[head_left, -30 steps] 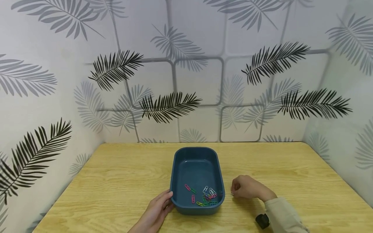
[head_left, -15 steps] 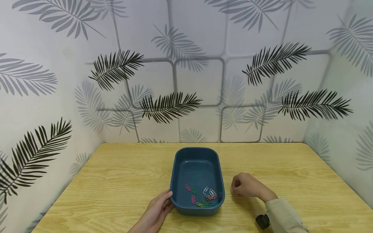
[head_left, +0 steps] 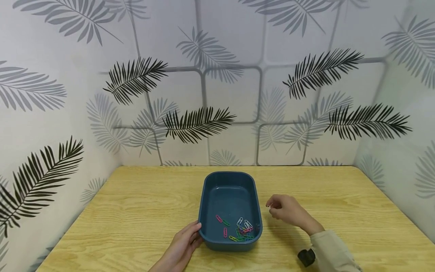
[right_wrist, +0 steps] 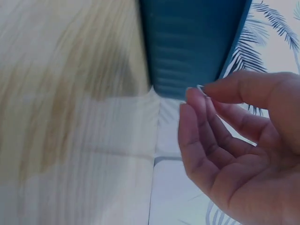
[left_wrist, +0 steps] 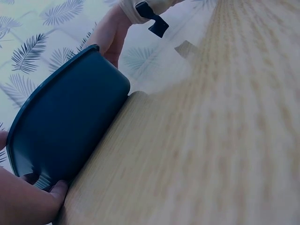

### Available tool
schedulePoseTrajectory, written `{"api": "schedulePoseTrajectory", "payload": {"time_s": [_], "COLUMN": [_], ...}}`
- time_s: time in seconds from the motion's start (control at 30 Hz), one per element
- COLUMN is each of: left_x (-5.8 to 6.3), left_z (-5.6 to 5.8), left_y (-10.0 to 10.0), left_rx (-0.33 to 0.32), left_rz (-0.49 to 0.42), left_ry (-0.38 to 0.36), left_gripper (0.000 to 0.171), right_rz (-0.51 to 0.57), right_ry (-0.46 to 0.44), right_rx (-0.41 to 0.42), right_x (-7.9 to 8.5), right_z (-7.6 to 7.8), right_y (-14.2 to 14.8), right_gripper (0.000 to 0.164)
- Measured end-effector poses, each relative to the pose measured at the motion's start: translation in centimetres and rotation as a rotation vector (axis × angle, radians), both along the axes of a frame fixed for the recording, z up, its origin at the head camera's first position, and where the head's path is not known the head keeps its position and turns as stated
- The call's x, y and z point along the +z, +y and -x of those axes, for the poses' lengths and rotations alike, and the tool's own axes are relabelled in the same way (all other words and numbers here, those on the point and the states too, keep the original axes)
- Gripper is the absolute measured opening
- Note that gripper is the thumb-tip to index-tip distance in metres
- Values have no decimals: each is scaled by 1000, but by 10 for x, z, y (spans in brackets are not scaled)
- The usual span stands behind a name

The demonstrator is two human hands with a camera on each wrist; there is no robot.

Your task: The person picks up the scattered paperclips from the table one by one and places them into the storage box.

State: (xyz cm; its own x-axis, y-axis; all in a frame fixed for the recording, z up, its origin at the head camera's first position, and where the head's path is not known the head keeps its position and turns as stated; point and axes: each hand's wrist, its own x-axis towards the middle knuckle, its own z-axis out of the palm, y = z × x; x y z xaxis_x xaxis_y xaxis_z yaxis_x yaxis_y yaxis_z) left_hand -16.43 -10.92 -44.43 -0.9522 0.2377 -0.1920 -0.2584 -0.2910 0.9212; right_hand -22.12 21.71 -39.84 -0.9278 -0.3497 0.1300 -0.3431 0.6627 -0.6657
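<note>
A dark blue rectangular plastic box stands on the wooden table. Several coloured paper clips lie on its floor, mostly in the near right corner. My left hand holds the box at its near left corner, with a digit over the rim and fingertips against the outer wall. Just right of the box, my right hand is raised above the table. Its thumb and index finger pinch a small white paper clip, mostly covered by the fingertips.
The wooden table reaches back to a wall with a leaf pattern. A black device is strapped at my right wrist, beside the light sleeve.
My right hand has lifted off the tabletop and shifted slightly toward the box, and the white paper clip shows between its fingertips. The left hand and box have stayed put.
</note>
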Motion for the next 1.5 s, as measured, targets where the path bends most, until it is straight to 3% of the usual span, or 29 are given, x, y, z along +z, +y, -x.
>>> {"api": "schedulePoseTrajectory", "payload": {"time_s": [0.2, 0.33, 0.6, 0.97, 1.5], "left_x": [0, 0, 1, 1, 1], "left_z": [0, -1, -1, -1, -2], "left_y": [0, 0, 1, 1, 0], "left_rx": [6, 6, 4, -6, -5], "left_rz": [-5, -4, 0, 5, -4], "left_ry": [0, 2, -4, 0, 3], "left_gripper": [66, 67, 68, 66, 64], "right_rz": [133, 205, 349, 348, 328], "right_ry": [46, 78, 0, -19, -1], "right_rx": [-104, -129, -49, 19, 25], "right_x": [8, 15, 25, 30, 28], "right_z": [-8, -15, -29, -41, -40], "right_y": [-13, -26, -44, -56, -56], "right_gripper": [8, 8, 9, 10, 13]}}
